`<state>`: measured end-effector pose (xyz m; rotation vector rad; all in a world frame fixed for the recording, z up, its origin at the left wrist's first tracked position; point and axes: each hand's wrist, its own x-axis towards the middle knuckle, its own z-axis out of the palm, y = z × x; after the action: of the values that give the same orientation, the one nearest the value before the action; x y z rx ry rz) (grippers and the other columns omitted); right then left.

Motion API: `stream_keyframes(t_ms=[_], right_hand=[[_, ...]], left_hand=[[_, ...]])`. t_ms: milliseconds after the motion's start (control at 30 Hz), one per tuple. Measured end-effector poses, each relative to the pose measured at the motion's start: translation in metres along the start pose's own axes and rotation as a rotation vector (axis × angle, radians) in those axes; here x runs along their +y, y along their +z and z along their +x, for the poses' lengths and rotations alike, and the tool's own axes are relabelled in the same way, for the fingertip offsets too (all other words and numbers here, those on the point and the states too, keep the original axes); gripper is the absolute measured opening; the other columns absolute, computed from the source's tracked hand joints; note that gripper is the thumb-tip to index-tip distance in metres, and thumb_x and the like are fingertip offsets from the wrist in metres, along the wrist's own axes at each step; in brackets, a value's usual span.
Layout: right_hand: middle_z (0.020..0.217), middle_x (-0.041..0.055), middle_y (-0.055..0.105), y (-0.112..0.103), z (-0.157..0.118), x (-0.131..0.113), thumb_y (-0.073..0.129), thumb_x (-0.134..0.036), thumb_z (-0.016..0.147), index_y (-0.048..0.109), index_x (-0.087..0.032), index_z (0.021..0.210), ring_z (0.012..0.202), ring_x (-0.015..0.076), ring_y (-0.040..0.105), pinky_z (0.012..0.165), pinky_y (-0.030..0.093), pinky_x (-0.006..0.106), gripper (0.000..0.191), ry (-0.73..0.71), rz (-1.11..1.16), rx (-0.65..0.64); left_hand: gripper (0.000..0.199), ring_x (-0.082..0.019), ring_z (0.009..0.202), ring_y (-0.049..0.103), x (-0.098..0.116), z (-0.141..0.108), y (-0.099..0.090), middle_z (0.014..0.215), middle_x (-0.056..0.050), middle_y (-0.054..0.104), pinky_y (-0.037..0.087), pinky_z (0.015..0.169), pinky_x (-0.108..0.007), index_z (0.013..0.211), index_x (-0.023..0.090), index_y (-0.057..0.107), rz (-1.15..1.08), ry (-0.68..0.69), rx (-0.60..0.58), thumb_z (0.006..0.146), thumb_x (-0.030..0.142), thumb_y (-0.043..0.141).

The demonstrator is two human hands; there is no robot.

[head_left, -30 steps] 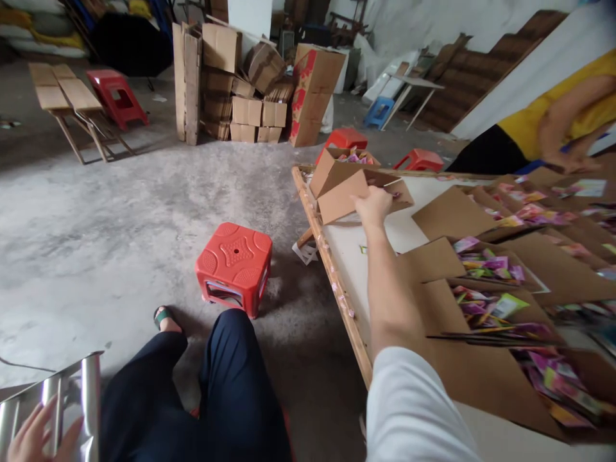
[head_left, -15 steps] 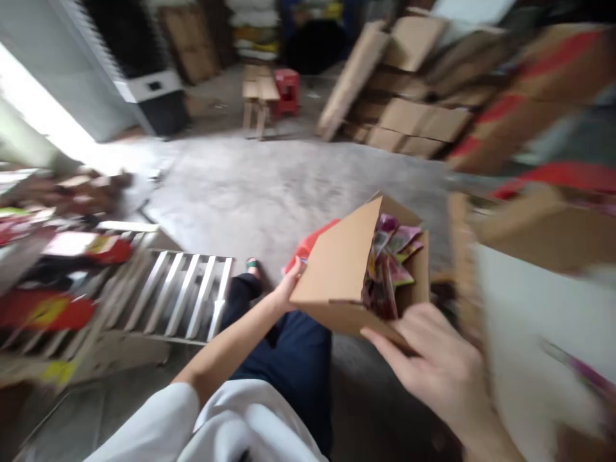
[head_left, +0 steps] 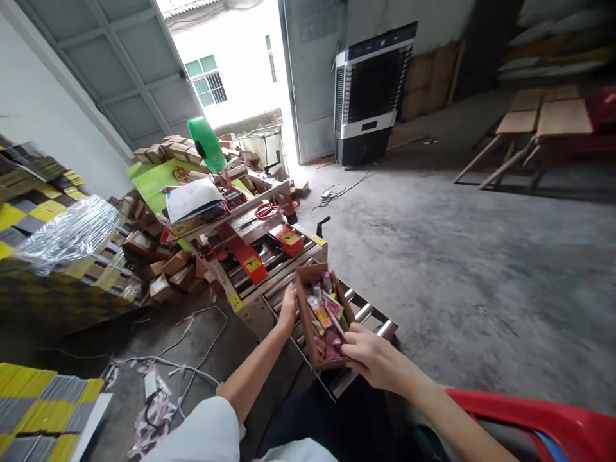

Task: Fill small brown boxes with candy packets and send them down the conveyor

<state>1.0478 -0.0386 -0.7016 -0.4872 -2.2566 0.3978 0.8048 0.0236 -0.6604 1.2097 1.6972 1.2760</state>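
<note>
An open cardboard box (head_left: pixel 305 314) full of colourful plastic packets (head_left: pixel 327 308) is over the short roller conveyor (head_left: pixel 386 328). My left hand (head_left: pixel 287 309) grips the box by its left wall. At the near right corner, my right hand (head_left: pixel 368 353) is closed on the box's rim, its fingertips close to the packets. Whether the box rests on the rollers or is held just above them, I cannot tell. Beyond the box stands a carton-sealing machine (head_left: pixel 250 301) with red guards and a green tape roll (head_left: pixel 206 144) on top.
Small brown boxes (head_left: pixel 168 273) are heaped behind the machine. Cables (head_left: pixel 192 366) lie on the floor at left, near yellow-and-grey stacks (head_left: pixel 43 404). A red plastic chair or stool (head_left: pixel 524 414) is at lower right. An air cooler (head_left: pixel 373 96) and a wooden bench (head_left: pixel 543 122) stand farther back.
My view and body have turned left toward the sealing machine. The box, tilted over the floor before, is now over the roller conveyor with its open top facing up. Both hands have stayed on it.
</note>
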Motion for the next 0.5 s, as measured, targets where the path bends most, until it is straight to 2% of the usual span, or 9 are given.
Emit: stream_keyframes(t_ms=[33,100,133,200,267,333,400,500], right_hand=[[0.083,0.0027,0.063,0.002,0.007,0.002,0.063,-0.003,0.077,0.056,-0.019,0.07,0.085,0.02,0.056,0.078,0.048,0.035,0.019,-0.005,0.001,-0.043],[0.087,0.0031,0.064,0.003,0.014,-0.001,0.068,-0.009,0.077,0.059,-0.02,0.075,0.09,0.0224,0.058,0.094,0.047,0.045,0.014,0.009,0.007,-0.074],[0.09,0.0038,0.064,0.002,0.016,-0.006,0.07,-0.015,0.078,0.062,-0.021,0.081,0.093,0.024,0.058,0.101,0.044,0.052,0.011,0.029,0.018,-0.058],[0.1,0.0065,0.065,0.0,0.019,-0.018,0.071,-0.026,0.082,0.064,-0.022,0.098,0.1,0.0269,0.059,0.11,0.035,0.061,0.018,0.103,0.05,0.026],[0.108,0.0099,0.066,-0.001,0.027,-0.03,0.061,-0.03,0.091,0.063,-0.021,0.108,0.106,0.0275,0.06,0.113,0.034,0.06,0.019,0.201,0.071,0.093],[0.107,0.0127,0.069,0.001,0.042,-0.036,0.045,-0.029,0.1,0.067,-0.019,0.104,0.107,0.0276,0.062,0.109,0.042,0.053,0.025,0.32,0.046,0.043],[0.102,0.0171,0.072,0.006,0.062,-0.033,0.035,-0.032,0.102,0.072,-0.016,0.098,0.102,0.0304,0.066,0.097,0.051,0.049,0.041,0.491,-0.008,-0.127],[0.097,0.0218,0.074,0.016,0.09,-0.017,0.042,-0.03,0.098,0.077,-0.011,0.099,0.093,0.0328,0.071,0.081,0.056,0.044,0.04,0.71,-0.046,-0.338]], left_hand=[[0.063,-0.026,0.146,0.039,0.01,0.01,-0.005,0.152,-0.011,0.049,0.031,0.12,-0.041,0.135,0.019,0.056,0.003,0.073,0.008,0.09,0.062,0.049],[0.06,-0.026,0.141,0.045,0.03,0.029,-0.009,0.149,-0.01,0.053,0.033,0.118,-0.041,0.137,0.02,0.056,0.067,0.226,-0.052,0.089,0.056,0.054],[0.057,-0.027,0.133,0.052,0.037,0.036,-0.008,0.141,-0.011,0.06,0.038,0.115,-0.042,0.132,0.019,0.06,0.116,0.285,-0.107,0.088,0.055,0.056],[0.048,-0.027,0.112,0.064,0.045,0.043,-0.005,0.119,-0.012,0.071,0.046,0.104,-0.042,0.116,0.017,0.069,0.201,0.35,-0.184,0.088,0.053,0.055],[0.041,-0.025,0.1,0.066,0.045,0.041,-0.001,0.108,-0.009,0.074,0.05,0.095,-0.039,0.104,0.018,0.073,0.233,0.382,-0.171,0.09,0.051,0.052],[0.038,-0.023,0.096,0.066,0.042,0.036,0.003,0.106,-0.008,0.074,0.051,0.089,-0.036,0.102,0.019,0.073,0.24,0.422,-0.134,0.092,0.047,0.05],[0.036,-0.022,0.095,0.066,0.041,0.032,0.003,0.105,-0.007,0.074,0.052,0.084,-0.034,0.101,0.019,0.074,0.255,0.46,-0.136,0.092,0.046,0.051],[0.035,-0.021,0.089,0.065,0.046,0.037,0.0,0.097,-0.007,0.074,0.051,0.08,-0.032,0.1,0.018,0.075,0.316,0.509,-0.182,0.092,0.045,0.055]])
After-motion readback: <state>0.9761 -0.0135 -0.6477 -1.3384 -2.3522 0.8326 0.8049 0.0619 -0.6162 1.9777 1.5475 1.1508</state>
